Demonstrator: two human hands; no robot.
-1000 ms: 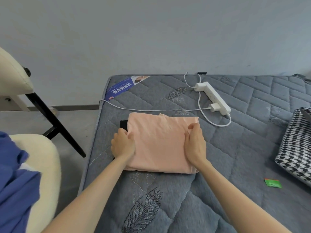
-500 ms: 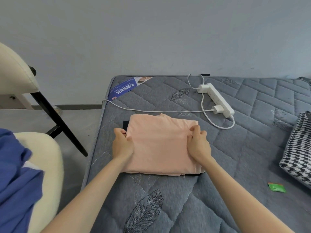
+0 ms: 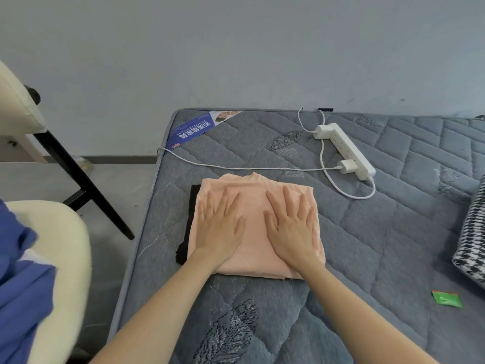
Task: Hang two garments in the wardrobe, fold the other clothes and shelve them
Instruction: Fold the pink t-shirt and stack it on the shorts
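Head view: power strip (image 3: 346,151) and cable (image 3: 236,168) lie beyond peach garment (image 3: 252,189).

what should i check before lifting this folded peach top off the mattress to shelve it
1. Hands on the peach top: ok, left hand and right hand lie flat on it.
2. Fold tidy: ok, edges look square.
3. Black garment beneath aligned: not ok, it sticks out on the left.
4. White cable clear: ok, it lies beyond the far edge, apart.
5. Grip under the stack: not ok, no fingers curled under.
6. Shelf space: cannot tell, none in view.
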